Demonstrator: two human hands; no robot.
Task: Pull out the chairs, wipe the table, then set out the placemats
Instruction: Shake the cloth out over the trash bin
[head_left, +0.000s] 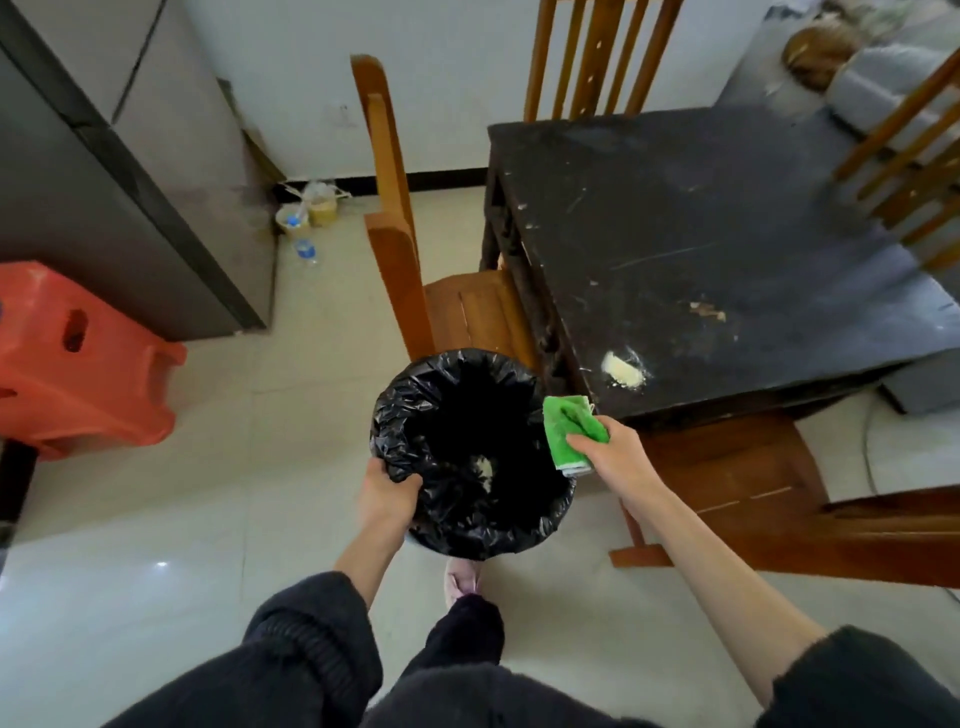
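We see the black table (727, 249) still dirty: a pale crumb pile (625, 370) sits near its front-left corner, a brownish smear (709, 310) further in. Green cloth (569, 428) is pinched in the right hand (613, 452), just off the table edge, over the rim of the bin (470, 452). Left hand (387, 491) grips the bin's near rim through the black liner, holding it by the corner. Chairs (467, 306) only partly pulled out; no placemats visible. Risks, our judgement: sweeping crumbs off the edge could miss the bin and land on the floor or the chair seat (737, 467) below if the bin sits too low or too far left; the liner could slip under the one-handed grip; the smear may need more than one pass
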